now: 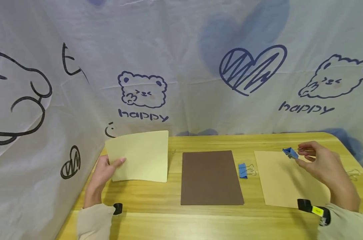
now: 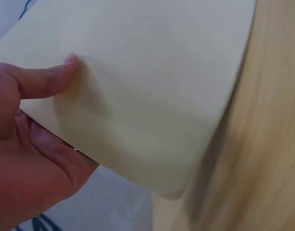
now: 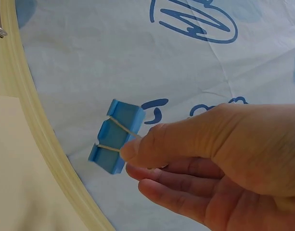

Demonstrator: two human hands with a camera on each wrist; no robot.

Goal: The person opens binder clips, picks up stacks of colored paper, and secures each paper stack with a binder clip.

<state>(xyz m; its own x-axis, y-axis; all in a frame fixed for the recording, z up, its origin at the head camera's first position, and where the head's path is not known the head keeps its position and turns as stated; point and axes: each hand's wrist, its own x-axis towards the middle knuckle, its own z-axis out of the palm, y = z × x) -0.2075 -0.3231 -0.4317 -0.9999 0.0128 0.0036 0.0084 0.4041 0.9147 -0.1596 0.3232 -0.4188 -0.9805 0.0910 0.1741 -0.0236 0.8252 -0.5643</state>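
Observation:
On the left, my left hand [image 1: 103, 171] grips a pale yellow sheet stack [image 1: 142, 158] by its left edge. The thumb lies on the front face and the other fingers are behind it. The paper is tilted up above the table and curves slightly. At the right, my right hand [image 1: 326, 166] pinches a blue binder clip [image 1: 290, 153] by its wire handles, thumb against fingers. In the right wrist view that clip [image 3: 118, 137] points away from the palm. It hangs over the far part of a tan paper stack [image 1: 281, 183] lying flat.
A dark brown square stack [image 1: 212, 178] lies mid-table. Beside its right edge rests another blue binder clip [image 1: 243, 171]. Wire handles [image 1: 353, 173] show past my right wrist, the rest hidden. A white printed cloth [image 1: 187, 66] hangs behind and left of the wooden table [image 1: 157, 221].

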